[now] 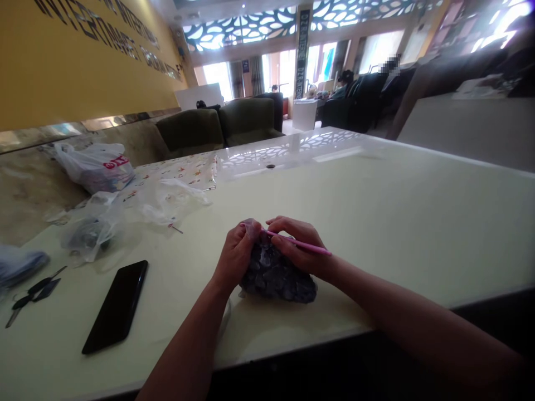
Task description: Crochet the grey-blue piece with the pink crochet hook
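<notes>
A dark grey, bumpy textured piece (pixel 278 275) hangs below both hands and rests near the table's front edge. My left hand (pixel 240 245) is closed on the top left of this piece, with a bit of pale, translucent material at its fingertips. My right hand (pixel 298 242) pinches a pink hook-like stick (pixel 309 245). The stick slants from the left fingertips to the right palm, and its tip meets the top of the grey piece between the two hands.
On the white table (pixel 376 223), a black phone (pixel 117 306) and keys (pixel 35 292) lie at left. Behind them are clear plastic bags (pixel 94 228), a small pin-like item (pixel 175 228) and a white carrier bag (pixel 98 167). Green chairs (pixel 246 120) stand beyond.
</notes>
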Tool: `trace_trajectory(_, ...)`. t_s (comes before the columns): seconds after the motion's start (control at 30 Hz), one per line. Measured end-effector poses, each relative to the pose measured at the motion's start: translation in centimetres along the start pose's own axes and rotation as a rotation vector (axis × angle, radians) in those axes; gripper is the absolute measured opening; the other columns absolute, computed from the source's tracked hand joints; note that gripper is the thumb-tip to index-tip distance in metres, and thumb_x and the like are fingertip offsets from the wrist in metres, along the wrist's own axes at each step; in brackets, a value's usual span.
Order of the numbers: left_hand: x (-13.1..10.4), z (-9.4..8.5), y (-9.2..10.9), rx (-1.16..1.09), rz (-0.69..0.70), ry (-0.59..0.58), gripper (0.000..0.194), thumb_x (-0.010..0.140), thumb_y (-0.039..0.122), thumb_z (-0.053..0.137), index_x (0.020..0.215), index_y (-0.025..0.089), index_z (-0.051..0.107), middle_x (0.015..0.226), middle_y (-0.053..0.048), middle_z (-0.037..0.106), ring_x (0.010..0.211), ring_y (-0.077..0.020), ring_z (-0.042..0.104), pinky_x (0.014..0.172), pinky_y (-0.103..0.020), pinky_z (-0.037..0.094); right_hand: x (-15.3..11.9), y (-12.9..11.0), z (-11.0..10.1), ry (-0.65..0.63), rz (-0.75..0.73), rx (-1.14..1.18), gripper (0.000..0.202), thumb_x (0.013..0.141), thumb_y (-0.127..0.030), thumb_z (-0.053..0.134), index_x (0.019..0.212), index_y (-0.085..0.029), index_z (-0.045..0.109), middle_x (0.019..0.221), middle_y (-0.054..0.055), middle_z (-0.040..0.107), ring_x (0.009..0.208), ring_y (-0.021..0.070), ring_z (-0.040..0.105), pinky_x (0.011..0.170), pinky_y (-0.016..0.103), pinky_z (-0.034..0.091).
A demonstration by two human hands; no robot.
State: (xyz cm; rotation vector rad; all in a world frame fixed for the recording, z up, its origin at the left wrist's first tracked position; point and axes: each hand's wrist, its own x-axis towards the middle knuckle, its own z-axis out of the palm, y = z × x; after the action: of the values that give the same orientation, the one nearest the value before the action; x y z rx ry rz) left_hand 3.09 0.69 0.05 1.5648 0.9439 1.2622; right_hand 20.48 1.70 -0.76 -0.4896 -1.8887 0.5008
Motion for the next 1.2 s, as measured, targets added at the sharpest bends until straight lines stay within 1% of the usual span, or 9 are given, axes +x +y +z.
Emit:
trace_trajectory(0.2, 0.1, 0.1, 0.1, -0.015, -0.030, -0.004, 0.042, 0.094, 0.051, 0.053, 0.071, 0.017, 0.060, 0.071, 0.000, 0.050, 0.069, -0.0136, 0.043, 0.066, -0.025, 0.038, 0.0, 0.2, 0.3, 0.094, -0.210, -0.251, 0.007, 0.094, -0.016, 0.056, 0.092, -0.018, 0.063, 0.084, 0.004, 0.067, 0.081, 0.0154, 0.065, 0.077, 0.030, 0.054)
trace_trajectory(0.37, 0.1, -0.2, 0.0, -0.257, -0.082, -0.043, 0.019, 0.089, 0.034, 0.062, 0.099, 0.021, 0.072, 0.097, -0.003, 0.065, 0.093, -0.0174, 0.057, 0.085, -0.027, 0.043, 0.1, 0.3, 0.2, 0.245, -0.171, -0.340, 0.012, 0.092, -0.014, 0.056, 0.086, -0.019, 0.064, 0.080, 0.002, 0.067, 0.076, 0.0139, 0.066, 0.070, 0.028, 0.054)
trace_trajectory(0.43, 0.1, -0.3, 0.0, -0.373, -0.119, -0.107, 0.039, 0.083, 0.029, 0.069, 0.122, 0.025, 0.067, 0.101, -0.004, 0.067, 0.095, -0.0183, 0.060, 0.087, -0.029, 0.045, 0.2, 0.2, 0.0, 0.247, -0.166, -0.330, 0.011, 0.092, -0.013, 0.056, 0.087, -0.018, 0.064, 0.081, 0.002, 0.067, 0.076, 0.0135, 0.066, 0.068, 0.026, 0.053)
trace_trajectory(0.57, 0.1, -0.3, 0.3, -0.458, -0.179, -0.165, 0.089, 0.075, 0.019, 0.078, 0.152, 0.035, 0.037, 0.094, 0.000, 0.068, 0.088, -0.0149, 0.063, 0.085, -0.028, 0.046, 0.2, 0.1, -0.3, 0.227, -0.171, -0.271, 0.010, 0.092, -0.012, 0.057, 0.089, -0.018, 0.065, 0.082, 0.003, 0.067, 0.075, 0.0126, 0.065, 0.067, 0.025, 0.052)
trace_trajectory(0.67, 0.0, -0.3, 0.6, -0.439, -0.182, -0.204, 0.101, 0.075, 0.015, 0.077, 0.156, 0.041, 0.023, 0.089, 0.002, 0.067, 0.083, -0.0123, 0.062, 0.082, -0.026, 0.047, 0.2, -0.2, -0.7, 0.156, -0.166, -0.193, 0.011, 0.093, -0.013, 0.055, 0.092, -0.017, 0.066, 0.081, 0.004, 0.066, 0.071, 0.0122, 0.062, 0.064, 0.026, 0.050)
trace_trajectory(0.83, -0.3, -0.5, 0.8, -0.378, -0.163, -0.269, 0.105, 0.078, 0.014, 0.075, 0.157, 0.044, 0.013, 0.089, 0.002, 0.068, 0.081, -0.0128, 0.063, 0.082, -0.027, 0.048, 0.3, -0.4, -0.9, 0.020, -0.138, -0.138, 0.012, 0.094, -0.018, 0.054, 0.093, -0.015, 0.065, 0.077, 0.003, 0.062, 0.064, 0.0103, 0.055, 0.059, 0.024, 0.045)
trace_trajectory(0.97, -0.1, -0.7, 0.6, -0.397, -0.167, -0.218, 0.101, 0.078, 0.016, 0.074, 0.157, 0.043, 0.016, 0.093, 0.001, 0.069, 0.085, -0.0146, 0.064, 0.084, -0.029, 0.047, 0.3, -0.3, -0.6, 0.097, -0.074, -0.204, 0.013, 0.095, -0.016, 0.052, 0.090, -0.016, 0.064, 0.076, 0.001, 0.062, 0.064, 0.0089, 0.056, 0.060, 0.021, 0.045)
trace_trajectory(1.1, 0.2, -0.5, 0.4, -0.419, -0.130, -0.104, 0.076, 0.081, 0.015, 0.062, 0.152, 0.031, 0.039, 0.094, -0.001, 0.071, 0.092, -0.0146, 0.063, 0.094, -0.028, 0.043, 0.0, 0.0, -0.3, 0.162, -0.016, -0.299, 0.010, 0.094, -0.018, 0.054, 0.089, -0.019, 0.062, 0.070, -0.002, 0.063, 0.056, 0.0072, 0.053, 0.058, 0.019, 0.045)
trace_trajectory(1.2, 0.2, -0.2, 0.4, -0.368, -0.121, 0.007, 0.077, 0.082, 0.016, 0.063, 0.153, 0.030, 0.037, 0.088, 0.000, 0.070, 0.087, -0.0139, 0.062, 0.091, -0.028, 0.043, -0.4, 0.1, -0.1, 0.136, 0.018, -0.331, 0.011, 0.095, -0.022, 0.053, 0.089, -0.020, 0.063, 0.067, -0.003, 0.063, 0.054, 0.0077, 0.053, 0.056, 0.019, 0.044)
